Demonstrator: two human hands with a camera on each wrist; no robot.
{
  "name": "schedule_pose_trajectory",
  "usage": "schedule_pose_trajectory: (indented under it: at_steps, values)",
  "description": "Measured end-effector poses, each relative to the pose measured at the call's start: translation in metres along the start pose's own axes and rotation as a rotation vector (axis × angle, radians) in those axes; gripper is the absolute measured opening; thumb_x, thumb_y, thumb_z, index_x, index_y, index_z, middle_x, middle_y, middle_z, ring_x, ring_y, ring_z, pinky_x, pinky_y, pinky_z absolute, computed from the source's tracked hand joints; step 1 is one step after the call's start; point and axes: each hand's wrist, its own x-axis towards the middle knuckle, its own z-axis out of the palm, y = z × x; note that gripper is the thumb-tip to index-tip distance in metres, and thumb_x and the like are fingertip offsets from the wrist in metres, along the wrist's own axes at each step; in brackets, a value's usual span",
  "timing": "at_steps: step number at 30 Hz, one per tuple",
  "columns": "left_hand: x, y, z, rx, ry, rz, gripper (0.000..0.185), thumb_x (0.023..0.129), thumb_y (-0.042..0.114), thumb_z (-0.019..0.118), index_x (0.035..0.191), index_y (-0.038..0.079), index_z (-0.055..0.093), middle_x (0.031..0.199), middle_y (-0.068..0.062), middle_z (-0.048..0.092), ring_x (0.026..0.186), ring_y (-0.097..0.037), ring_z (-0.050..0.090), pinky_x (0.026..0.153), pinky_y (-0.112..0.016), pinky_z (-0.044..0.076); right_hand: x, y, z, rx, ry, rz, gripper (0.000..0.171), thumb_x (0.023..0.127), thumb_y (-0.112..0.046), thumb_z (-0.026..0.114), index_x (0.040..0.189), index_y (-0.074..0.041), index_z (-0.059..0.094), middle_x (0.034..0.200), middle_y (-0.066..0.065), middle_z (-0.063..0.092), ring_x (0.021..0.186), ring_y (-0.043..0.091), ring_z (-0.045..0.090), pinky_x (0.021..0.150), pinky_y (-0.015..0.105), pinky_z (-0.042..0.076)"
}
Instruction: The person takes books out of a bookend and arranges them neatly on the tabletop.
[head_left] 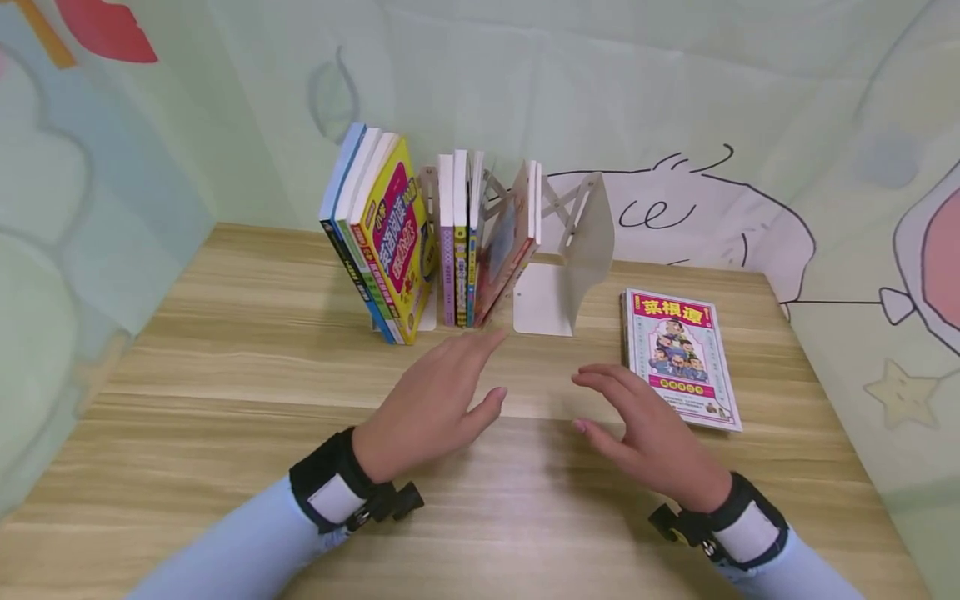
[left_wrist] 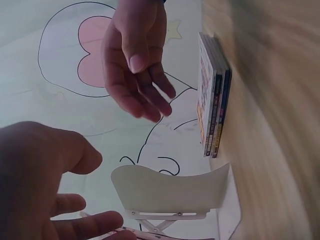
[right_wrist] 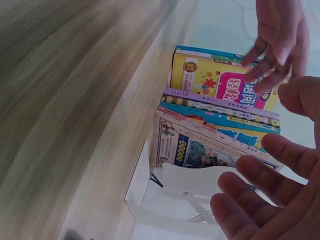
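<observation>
On the wooden worktop (head_left: 225,358), the small stack of paperbacks (head_left: 681,357) lies flat just beside the right hand (head_left: 651,440), both it and the left hand (head_left: 431,402) empty with fingers loosely spread; judged light, slightly flexible, glossy-slippery, best pinched along the spine edge.

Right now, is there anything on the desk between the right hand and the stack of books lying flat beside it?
Nothing visible stands between them. The right hand hovers open just left of the flat stack of books, with only bare wooden desk in the small gap. The white bookend stands farther back, off that path.
</observation>
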Motion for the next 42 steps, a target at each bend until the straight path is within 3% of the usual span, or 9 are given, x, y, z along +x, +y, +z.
schedule_pose_trajectory:
  at_steps: [7,13,19,26,29,33,37,39,42]
  values:
    - [0.035,0.009,-0.001,0.152,0.080,0.024,0.064,0.095,0.033,0.060,0.149,0.003,0.042,0.142,-0.018,0.054,0.131,-0.032,0.052,0.111,-0.045,0.043,-0.002,0.001,0.000,0.003,-0.026,0.029,0.049,0.093,-0.032,0.072,0.137,-0.017,0.056,0.138,0.002,0.057,0.126,0.020,0.055,0.103,0.047,0.050]
    - [0.064,0.010,-0.001,0.258,0.142,0.105,0.053,0.095,0.029,0.059,0.141,0.004,0.054,0.159,-0.023,0.033,0.139,-0.035,0.044,0.115,-0.043,0.039,-0.009,0.003,0.002,0.021,-0.037,0.056,0.049,0.093,-0.032,0.072,0.137,-0.018,0.056,0.138,0.002,0.058,0.127,0.021,0.056,0.102,0.047,0.051]
    - [0.081,0.006,-0.002,0.368,0.170,0.116,0.049,0.095,0.031,0.060,0.138,0.007,0.058,0.160,-0.018,0.033,0.130,-0.032,0.051,0.107,-0.040,0.047,-0.009,0.005,0.003,0.009,-0.023,0.002,0.047,0.092,-0.029,0.073,0.136,-0.018,0.057,0.137,0.001,0.057,0.126,0.019,0.055,0.103,0.045,0.050]
    - [0.082,0.003,-0.001,0.413,0.155,0.144,0.039,0.095,0.029,0.060,0.126,0.008,0.065,0.161,-0.014,0.032,0.120,-0.032,0.058,0.092,-0.041,0.055,-0.008,0.003,0.002,0.020,-0.048,0.016,0.048,0.091,-0.028,0.074,0.135,-0.018,0.058,0.137,0.000,0.056,0.126,0.018,0.055,0.103,0.044,0.050]
    - [0.079,0.004,-0.003,0.400,0.186,0.141,0.035,0.095,0.027,0.060,0.123,0.009,0.067,0.157,-0.015,0.039,0.119,-0.032,0.059,0.094,-0.042,0.055,-0.008,0.003,0.002,0.020,-0.053,0.026,0.048,0.092,-0.029,0.074,0.135,-0.019,0.057,0.137,-0.001,0.056,0.125,0.018,0.055,0.103,0.045,0.050]
    - [0.074,0.006,-0.009,0.350,0.303,0.165,0.026,0.095,0.021,0.059,0.115,0.009,0.069,0.127,-0.015,0.063,0.108,-0.030,0.064,0.095,-0.042,0.054,-0.008,0.004,0.003,0.027,-0.061,0.030,0.049,0.093,-0.030,0.072,0.137,-0.018,0.055,0.137,-0.001,0.057,0.126,0.018,0.055,0.103,0.045,0.050]
    - [0.069,0.008,-0.015,0.277,0.411,0.201,0.016,0.096,0.014,0.061,0.107,0.007,0.070,0.090,-0.009,0.062,0.075,-0.022,0.061,0.069,-0.033,0.054,-0.008,0.006,0.005,0.031,-0.074,0.036,0.049,0.095,-0.033,0.070,0.139,-0.019,0.053,0.137,-0.002,0.057,0.126,0.018,0.055,0.102,0.046,0.050]
    - [0.066,0.009,-0.016,0.226,0.430,0.200,0.015,0.096,0.010,0.062,0.109,0.006,0.069,0.085,-0.008,0.057,0.068,-0.020,0.056,0.061,-0.029,0.050,-0.008,0.007,0.006,0.026,-0.074,0.038,0.049,0.095,-0.033,0.070,0.139,-0.019,0.054,0.137,-0.002,0.057,0.126,0.018,0.056,0.102,0.046,0.050]
    - [0.064,0.008,-0.017,0.120,0.424,0.163,0.022,0.093,0.002,0.063,0.115,0.004,0.066,0.094,-0.012,0.055,0.076,-0.021,0.057,0.063,-0.028,0.054,-0.009,0.007,0.007,0.032,-0.081,0.046,0.048,0.094,-0.031,0.071,0.138,-0.020,0.054,0.138,-0.003,0.057,0.127,0.017,0.055,0.103,0.046,0.050]
